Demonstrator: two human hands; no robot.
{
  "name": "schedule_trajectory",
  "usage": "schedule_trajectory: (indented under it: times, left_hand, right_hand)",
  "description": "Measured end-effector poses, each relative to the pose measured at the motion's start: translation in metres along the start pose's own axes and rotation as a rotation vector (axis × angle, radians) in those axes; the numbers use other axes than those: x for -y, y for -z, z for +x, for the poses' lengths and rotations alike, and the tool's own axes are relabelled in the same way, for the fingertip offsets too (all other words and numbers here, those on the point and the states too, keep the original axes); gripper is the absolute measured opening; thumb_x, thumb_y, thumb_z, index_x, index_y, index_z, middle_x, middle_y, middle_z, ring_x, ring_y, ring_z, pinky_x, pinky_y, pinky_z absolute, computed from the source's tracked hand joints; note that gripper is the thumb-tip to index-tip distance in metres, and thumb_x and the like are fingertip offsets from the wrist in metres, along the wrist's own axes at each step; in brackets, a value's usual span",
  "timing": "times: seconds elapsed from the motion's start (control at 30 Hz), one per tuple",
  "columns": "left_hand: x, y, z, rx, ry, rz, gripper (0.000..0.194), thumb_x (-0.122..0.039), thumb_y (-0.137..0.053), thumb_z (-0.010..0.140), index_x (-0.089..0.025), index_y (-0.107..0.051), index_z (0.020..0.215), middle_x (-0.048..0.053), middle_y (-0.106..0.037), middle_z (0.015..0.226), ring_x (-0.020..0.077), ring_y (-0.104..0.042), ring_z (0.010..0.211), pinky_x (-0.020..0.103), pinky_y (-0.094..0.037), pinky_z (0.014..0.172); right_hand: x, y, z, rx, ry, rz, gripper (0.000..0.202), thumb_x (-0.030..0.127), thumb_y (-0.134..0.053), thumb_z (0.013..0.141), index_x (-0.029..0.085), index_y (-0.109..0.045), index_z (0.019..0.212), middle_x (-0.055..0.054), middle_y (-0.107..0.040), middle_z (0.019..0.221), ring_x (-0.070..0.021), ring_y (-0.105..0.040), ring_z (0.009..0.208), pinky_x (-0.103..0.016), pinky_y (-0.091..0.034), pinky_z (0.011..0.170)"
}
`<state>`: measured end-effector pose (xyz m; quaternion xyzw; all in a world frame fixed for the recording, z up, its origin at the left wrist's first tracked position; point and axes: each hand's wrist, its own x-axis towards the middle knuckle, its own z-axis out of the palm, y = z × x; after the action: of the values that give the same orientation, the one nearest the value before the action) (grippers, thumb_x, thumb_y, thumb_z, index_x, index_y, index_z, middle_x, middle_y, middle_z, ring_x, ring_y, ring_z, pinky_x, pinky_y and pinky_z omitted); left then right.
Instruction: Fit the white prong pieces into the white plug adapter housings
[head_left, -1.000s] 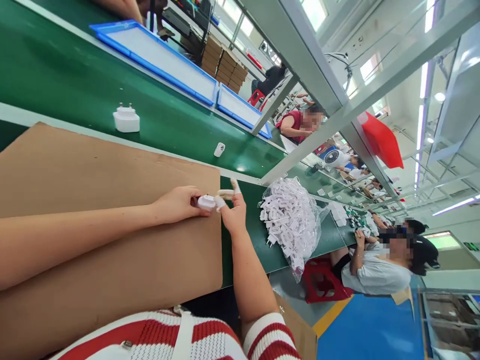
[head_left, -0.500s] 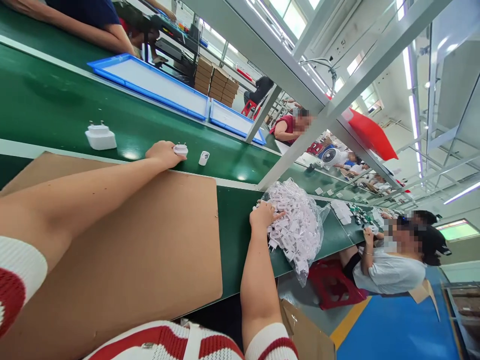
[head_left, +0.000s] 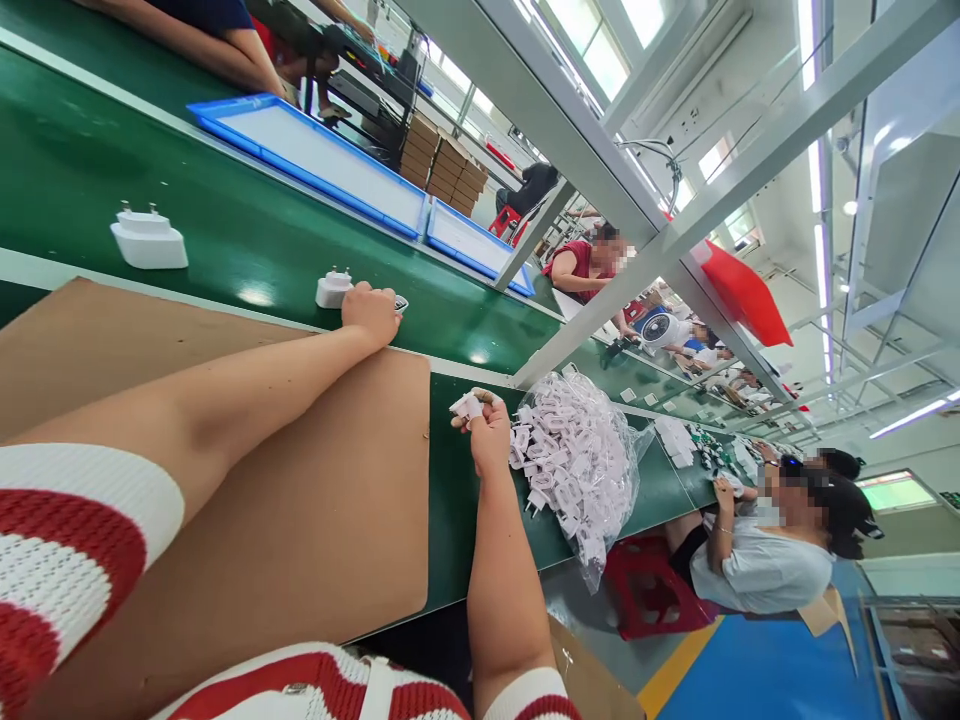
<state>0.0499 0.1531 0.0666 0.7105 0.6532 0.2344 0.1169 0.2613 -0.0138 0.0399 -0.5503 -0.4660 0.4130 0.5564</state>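
Observation:
My left hand (head_left: pixel 371 312) reaches over the cardboard sheet (head_left: pixel 315 500) onto the green conveyor belt (head_left: pixel 247 235). Its fingers are curled on a small white part (head_left: pixel 401 302) that shows at the fingertips. A small white plug adapter (head_left: pixel 332 288) lies free on the belt just left of that hand. My right hand (head_left: pixel 487 432) is raised over the green bench and pinches a white plug piece (head_left: pixel 466 405). It sits right beside a clear bag of white plug pieces (head_left: pixel 581 450).
A larger white adapter (head_left: pixel 148 240) lies further left on the belt. Two blue-rimmed trays (head_left: pixel 315 150) sit across the belt, where another person's arm (head_left: pixel 195 40) rests. A grey frame post (head_left: pixel 592 310) rises behind the bag. Other workers sit along the line to the right.
My left hand let go of the small adapter on the belt and closed on the small part beside it. My right hand came out of the bag holding a plug piece. The large adapter drifted left.

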Motion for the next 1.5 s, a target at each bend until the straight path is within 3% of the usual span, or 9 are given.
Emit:
schedule_trajectory:
  times: [0.17,0.3,0.5,0.67,0.83,1.0,1.13,1.37,1.5]
  left_hand:
    - [-0.004,0.007,-0.034,0.025,-0.180,-0.107,0.046,-0.035,-0.054,0.096,-0.010,-0.067,0.134,0.016,-0.073,0.121,0.0335,-0.054,0.129,0.038,-0.042,0.100]
    - [0.010,0.007,-0.099,0.128,-0.348,-0.226,0.047,-0.047,-0.059,0.090,-0.021,-0.074,0.125,0.008,-0.076,0.112,0.0297,-0.061,0.117,0.035,-0.049,0.092]
    - [0.025,-0.002,-0.164,0.237,-0.426,-0.442,0.051,-0.061,-0.058,0.090,-0.022,-0.076,0.118,0.008,-0.076,0.107,0.0285,-0.064,0.106,0.035,-0.051,0.087]
    - [0.028,-0.010,-0.165,0.220,-0.380,-0.526,0.055,-0.069,-0.065,0.082,-0.020,-0.073,0.105,0.009,-0.072,0.100,0.0286,-0.064,0.097,0.036,-0.051,0.083]
    - [0.030,-0.012,-0.161,0.237,-0.417,-0.590,0.051,-0.069,-0.062,0.085,-0.021,-0.073,0.095,0.008,-0.071,0.090,0.0270,-0.061,0.091,0.036,-0.048,0.078]
    - [0.031,-0.009,-0.161,0.262,-0.451,-0.584,0.047,-0.066,-0.059,0.088,-0.020,-0.065,0.076,0.008,-0.067,0.082,0.0259,-0.059,0.088,0.036,-0.046,0.079]
    - [0.032,-0.010,-0.160,0.286,-0.442,-0.608,0.044,-0.062,-0.060,0.087,-0.020,-0.070,0.081,0.008,-0.069,0.087,0.0266,-0.059,0.093,0.036,-0.046,0.082]
    - [0.034,-0.015,-0.158,0.292,-0.443,-0.604,0.035,-0.051,-0.064,0.084,-0.019,-0.077,0.091,0.008,-0.071,0.090,0.0263,-0.061,0.094,0.035,-0.047,0.084]
    - [0.034,-0.014,-0.157,0.290,-0.434,-0.607,0.036,-0.054,-0.065,0.086,-0.019,-0.077,0.090,0.008,-0.071,0.091,0.0265,-0.061,0.095,0.035,-0.047,0.082]
  right_hand:
    - [0.011,0.001,-0.011,0.074,-0.080,0.045,0.054,0.030,-0.083,0.073,0.026,-0.052,0.117,0.007,-0.073,0.082,-0.0102,-0.068,0.052,-0.020,-0.053,0.053]
    - [0.024,-0.002,-0.024,0.201,-0.128,0.024,0.037,0.039,-0.081,0.077,0.025,-0.061,0.105,0.010,-0.065,0.066,-0.0070,-0.056,0.040,-0.017,-0.036,0.040]
    - [0.032,-0.009,-0.034,0.304,-0.184,0.080,0.041,0.045,-0.084,0.077,0.025,-0.067,0.109,0.005,-0.070,0.076,-0.0091,-0.065,0.051,-0.020,-0.046,0.050]
    - [0.028,-0.014,-0.036,0.309,-0.183,0.102,0.038,0.053,-0.082,0.080,0.026,-0.063,0.098,0.006,-0.068,0.072,-0.0090,-0.058,0.047,-0.021,-0.042,0.046]
    - [0.022,-0.022,-0.037,0.323,-0.120,0.030,0.048,0.045,-0.090,0.068,0.025,-0.069,0.107,-0.001,-0.076,0.096,-0.0148,-0.069,0.071,-0.027,-0.054,0.062]
    - [0.012,-0.037,-0.041,0.108,0.155,-0.202,0.029,0.044,-0.083,0.077,0.024,-0.077,0.098,-0.001,-0.068,0.090,-0.0155,-0.063,0.079,-0.031,-0.057,0.073]
    - [0.011,-0.045,-0.042,0.019,0.280,-0.375,0.021,0.047,-0.082,0.081,0.027,-0.083,0.089,-0.002,-0.064,0.090,-0.0179,-0.062,0.087,-0.031,-0.056,0.074]
    - [0.017,-0.036,-0.040,0.235,0.386,-0.522,0.017,0.042,-0.077,0.089,0.028,-0.084,0.098,-0.005,-0.077,0.102,-0.0217,-0.068,0.095,-0.036,-0.059,0.082]
    - [0.014,-0.033,-0.040,0.159,0.518,-0.539,0.015,0.038,-0.073,0.092,0.028,-0.082,0.097,-0.006,-0.077,0.098,-0.0229,-0.069,0.095,-0.038,-0.059,0.085]
